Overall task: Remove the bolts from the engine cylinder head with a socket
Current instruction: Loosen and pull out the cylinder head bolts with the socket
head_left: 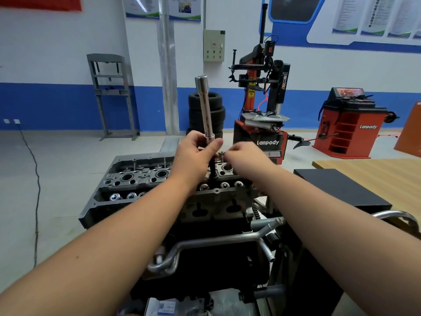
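**Inspector A:** Reporting on the engine first: the cylinder head (145,179) sits uncovered on top of the engine block (205,247), low in the middle of the view, with round wells and valve springs showing along its rows.

**Inspector B:** And the tool?

**Inspector A:** A long chrome socket extension (204,106) stands nearly upright, leaning slightly left, over the right part of the cylinder head. A dark shaft (213,171) runs from its lower end down into the head. Whether that shaft is a bolt or part of the tool cannot be told.

**Inspector B:** State of the hands?

**Inspector A:** The left hand (197,151) has fingers and thumb curled round the lower end of the extension. The right hand (245,153) is just beside it, blurred, fingertips near a small metal piece (221,154) on the head; whether it pinches anything cannot be told.

**Inspector B:** Surroundings?

**Inspector A:** A wooden worktop (369,174) lies at right with a black box (341,190) beside it. Behind stand a red tyre changer (262,106), a stack of tyres (206,112), a red wheel balancer (348,124) and a grey press frame (111,94).
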The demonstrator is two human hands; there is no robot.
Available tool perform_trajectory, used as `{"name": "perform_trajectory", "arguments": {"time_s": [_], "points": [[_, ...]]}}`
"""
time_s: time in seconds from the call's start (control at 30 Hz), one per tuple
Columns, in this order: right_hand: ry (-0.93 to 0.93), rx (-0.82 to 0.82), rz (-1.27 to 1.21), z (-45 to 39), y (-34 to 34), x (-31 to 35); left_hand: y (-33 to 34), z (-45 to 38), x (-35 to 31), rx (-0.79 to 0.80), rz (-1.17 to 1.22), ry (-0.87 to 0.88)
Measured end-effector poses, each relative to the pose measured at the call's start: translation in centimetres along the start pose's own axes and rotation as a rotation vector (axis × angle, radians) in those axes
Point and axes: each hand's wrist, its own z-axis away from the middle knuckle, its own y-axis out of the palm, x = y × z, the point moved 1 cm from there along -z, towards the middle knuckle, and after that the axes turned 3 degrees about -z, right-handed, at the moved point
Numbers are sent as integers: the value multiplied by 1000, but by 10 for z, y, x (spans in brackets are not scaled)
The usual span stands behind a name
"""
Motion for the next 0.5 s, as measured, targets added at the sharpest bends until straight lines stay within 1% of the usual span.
{"name": "perform_trajectory", "arguments": {"time_s": [0.07, 0.1, 0.17, 0.23, 0.3, 0.43, 0.5], "points": [[-24, 132, 254, 6, 5, -6, -4, -5, -10, 5, -7, 25], [-48, 160, 349, 9, 9, -7, -6, -6, -14, 8, -14, 37], [-111, 137, 440, 12, 15, -6, -9, -6, -20, 29, -29, 50], [-171, 92, 422, 13, 21, -4, -10, -4, -23, 44, -45, 55], [-204, 61, 343, 11, 25, -4, -8, -3, -29, 38, -46, 49], [-175, 12, 276, 5, 28, -9, -2, -6, -43, 10, -25, 31], [-155, 13, 231, 3, 28, -13, -1, -8, -47, 11, -24, 37]]}}
